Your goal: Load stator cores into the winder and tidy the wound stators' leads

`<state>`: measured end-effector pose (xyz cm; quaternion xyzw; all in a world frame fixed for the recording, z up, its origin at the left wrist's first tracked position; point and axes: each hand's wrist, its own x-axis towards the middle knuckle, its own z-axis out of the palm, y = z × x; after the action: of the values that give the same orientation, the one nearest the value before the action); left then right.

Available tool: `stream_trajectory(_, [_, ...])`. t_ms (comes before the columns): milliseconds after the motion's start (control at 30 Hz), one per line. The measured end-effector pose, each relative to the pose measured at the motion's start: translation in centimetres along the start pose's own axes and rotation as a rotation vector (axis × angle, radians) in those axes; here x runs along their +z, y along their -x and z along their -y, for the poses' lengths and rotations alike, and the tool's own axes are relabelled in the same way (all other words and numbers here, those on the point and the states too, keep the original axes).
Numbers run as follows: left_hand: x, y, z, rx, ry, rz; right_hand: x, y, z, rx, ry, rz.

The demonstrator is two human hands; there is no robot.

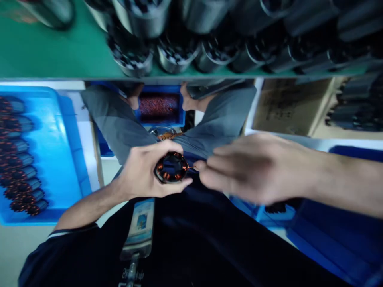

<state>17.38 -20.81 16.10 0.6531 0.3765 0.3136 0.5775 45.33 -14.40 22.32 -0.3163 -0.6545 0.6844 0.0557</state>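
My left hand (146,171) grips a round motor stator (171,167) with dark steel laminations and copper windings, held over my lap. My right hand (248,167), blurred by motion, is just right of it, its fingertips pinching a thin copper wire end (191,167) that sticks out of the stator's side. A badge on a lanyard (140,223) hangs below my left hand against my dark shirt.
A green shelf (60,52) above carries several metal stator cores (134,59). A blue tray (54,159) on the left holds a row of wound stators. A small blue bin (160,107) of copper parts sits between grey-trousered knees. Cardboard boxes (287,105) stand at right.
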Motion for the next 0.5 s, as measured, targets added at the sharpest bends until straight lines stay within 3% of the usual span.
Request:
stream_trajectory(33, [0.2, 1.1, 0.2, -0.113, 0.143, 0.085, -0.4, -0.1, 0.6, -0.111, 0.182, -0.006])
stream_trajectory(67, [0.4, 2.2, 0.4, -0.295, 0.489, 0.191, -0.8, -0.3, 1.1, -0.23, 0.366, -0.007])
stream_trajectory(133, [0.6, 4.3, 1.3, -0.534, 0.858, 0.167, -1.3, -0.9, 2.1, -0.451, 0.744, -0.045])
stream_trajectory(167, [0.6, 5.2, 1.9, -0.56, 0.942, 0.055, -1.4, -1.4, 2.6, -0.525, 0.917, -0.088])
stream_trajectory(233, [0.5, 6.6, 3.1, -0.536, 0.975, -0.294, -1.0, -3.5, 3.8, -0.579, 1.165, -0.186])
stream_trajectory(333, [-0.2, 8.0, 3.9, -0.511, 0.962, -0.72, 0.5, -9.8, 5.8, -0.563, 1.312, -0.339])
stream_trajectory(400, [-0.8, 8.5, 3.6, -0.515, 0.992, -0.848, 1.1, -16.0, 6.8, -0.47, 1.25, -0.453])
stream_trajectory(500, [-1.7, 9.3, 2.6, -0.449, 0.987, -0.945, 0.4, -25.2, 7.7, -0.363, 1.194, -0.628])
